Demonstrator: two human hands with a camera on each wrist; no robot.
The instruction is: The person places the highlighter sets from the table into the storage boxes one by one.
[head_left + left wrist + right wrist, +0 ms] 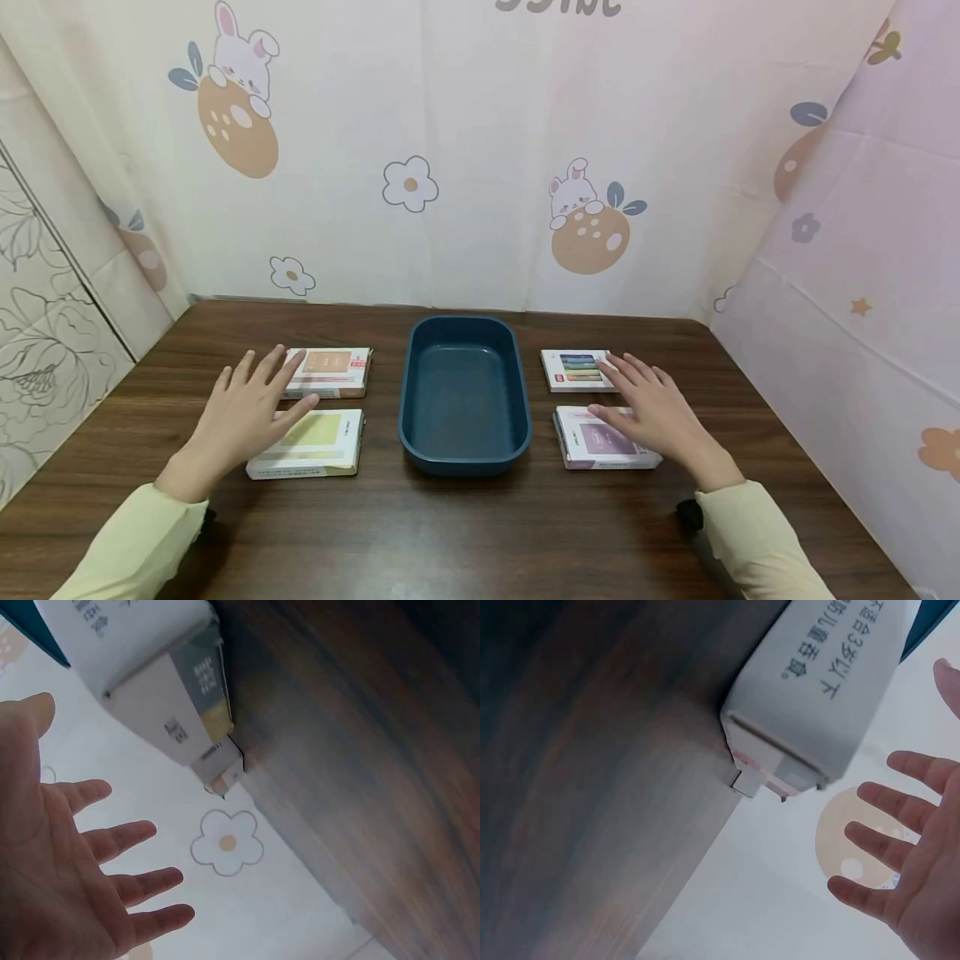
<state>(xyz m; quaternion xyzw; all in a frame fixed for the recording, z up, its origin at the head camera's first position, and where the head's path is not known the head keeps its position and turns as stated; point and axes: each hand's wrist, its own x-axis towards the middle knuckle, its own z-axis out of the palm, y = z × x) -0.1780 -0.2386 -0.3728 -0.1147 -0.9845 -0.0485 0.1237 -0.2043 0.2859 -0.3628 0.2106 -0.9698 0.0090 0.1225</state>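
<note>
My left hand (238,417), fingers spread, hovers by two flat boxes left of centre: a white box with an orange panel (330,371) behind and a white box with a yellow-green panel (318,442) in front. In the left wrist view the palm (60,877) faces the camera, apart from the boxes. On the other side my right hand (660,408) spreads its fingers over a white box with coloured stripes (573,371) and a white box with a purple panel (600,442). Nothing is in either hand; the right wrist view shows bare fingers (881,844).
Between the two pairs of boxes stands a deep blue rectangular bin (465,462) with rounded corners. Everything sits on a dark wood table (465,542). A printed curtain (480,242) hangs behind the table's back edge and along the right side.
</note>
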